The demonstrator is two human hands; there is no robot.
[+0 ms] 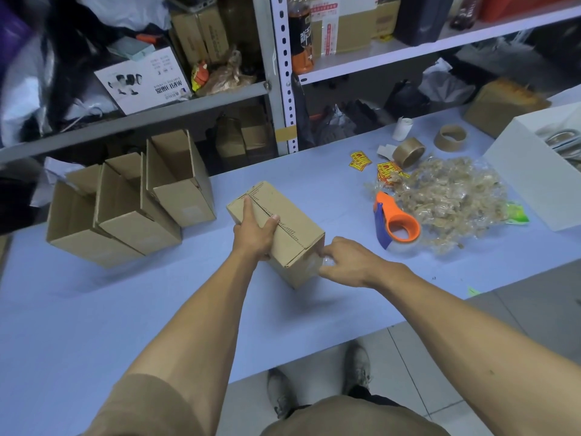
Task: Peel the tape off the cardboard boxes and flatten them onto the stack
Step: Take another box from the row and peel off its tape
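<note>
Table edge near; left hand grips box.

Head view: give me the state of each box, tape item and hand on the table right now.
Closed cardboard box: flaps shut, lying on the table, held by both hands.
Three open boxes: flaps up, standing side by side.
Left hand: grips the box top.
Right hand: fingers pinch clear tape at the box end.
Tape dispenser: lying idle.
Brown tape roll: idle.
Peeled tape pile: crumpled.

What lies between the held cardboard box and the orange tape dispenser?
Only bare blue table in the head view, between cardboard box and orange tape dispenser.
</note>
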